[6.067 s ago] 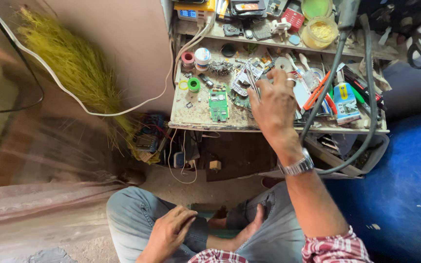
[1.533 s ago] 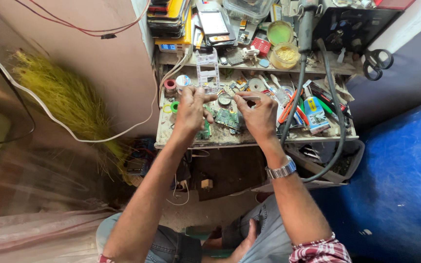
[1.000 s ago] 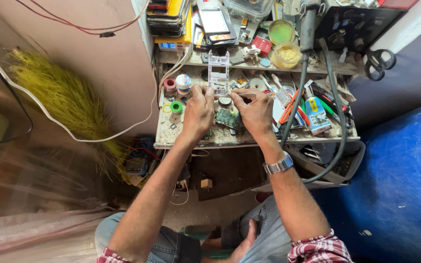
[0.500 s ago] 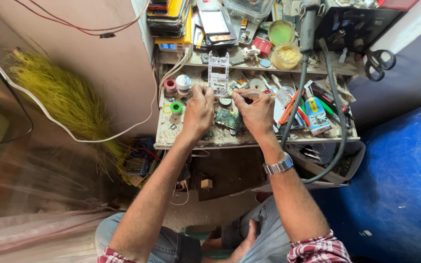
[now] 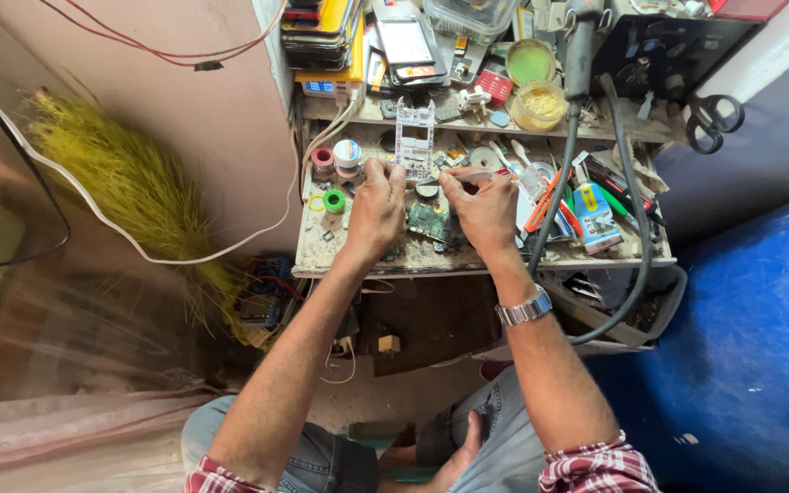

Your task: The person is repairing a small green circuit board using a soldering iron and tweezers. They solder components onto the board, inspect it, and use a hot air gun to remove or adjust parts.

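Observation:
My left hand holds the lower end of a clear plastic phone frame, which stands upright above the cluttered workbench. My right hand is beside it, pinching a thin tool whose tip points toward the frame. Under and between both hands a green circuit board lies on the bench. A metal watch sits on my right wrist.
Solder and tape rolls lie left of the hands; screwdrivers and small packets lie right. A shelf above holds phones and two round tubs. Black hoses hang at right, scissors on the wall, a straw broom at left.
Six seconds ago only my right hand reached over the bench. Since then my left hand came up and took the clear frame; in the last second both hands have barely moved.

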